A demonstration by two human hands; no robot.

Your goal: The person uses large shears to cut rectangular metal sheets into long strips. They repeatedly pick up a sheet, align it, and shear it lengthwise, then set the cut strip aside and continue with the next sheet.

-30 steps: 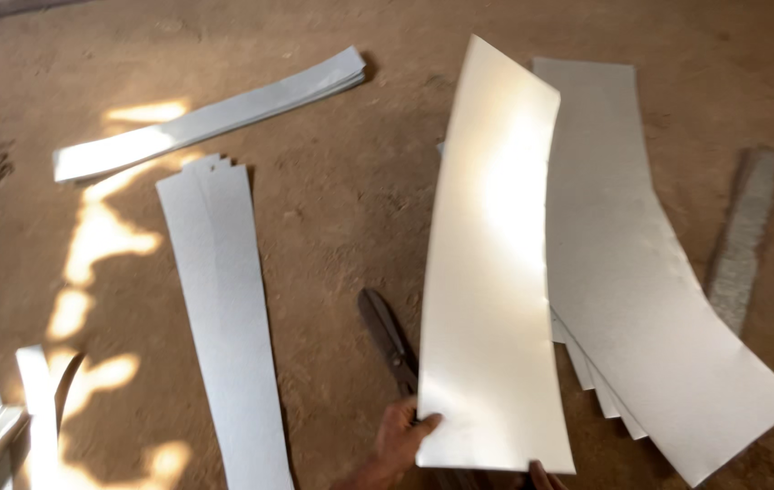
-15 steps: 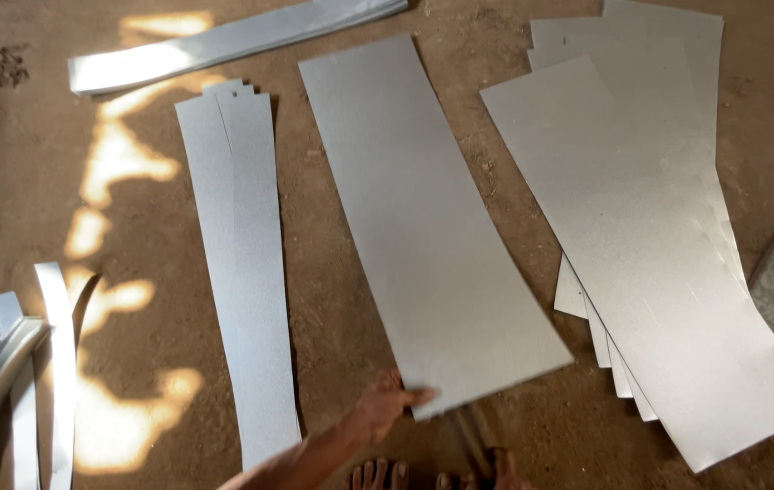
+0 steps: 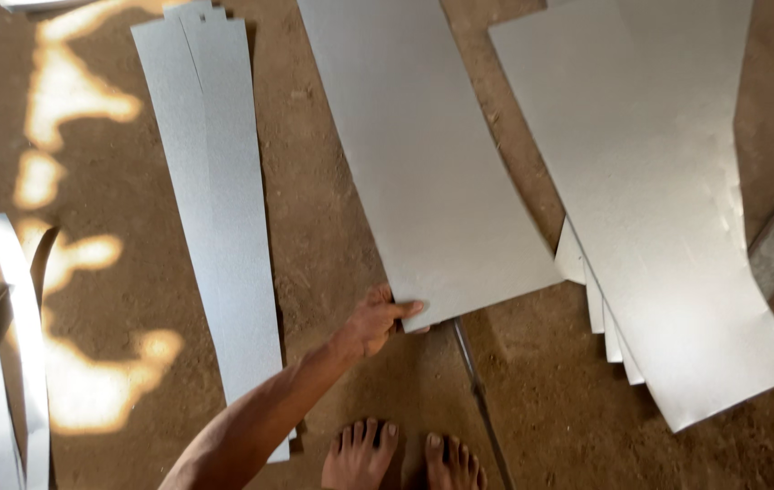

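My left hand (image 3: 373,325) pinches the near corner of the long grey metal sheet (image 3: 423,154); I judge its sharp edge could cut my fingers if it slips. My right hand isn't visible.

Metal sheet (image 3: 423,154): far end cut off by top edge. Right stack (image 3: 668,200): likewise. Tool (image 3: 478,390): partly hidden beneath sheet. Curved strips (image 3: 5,345): cropped at left.

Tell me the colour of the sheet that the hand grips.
Plain matte silver-grey metal sheet, no pattern; head view shows it.
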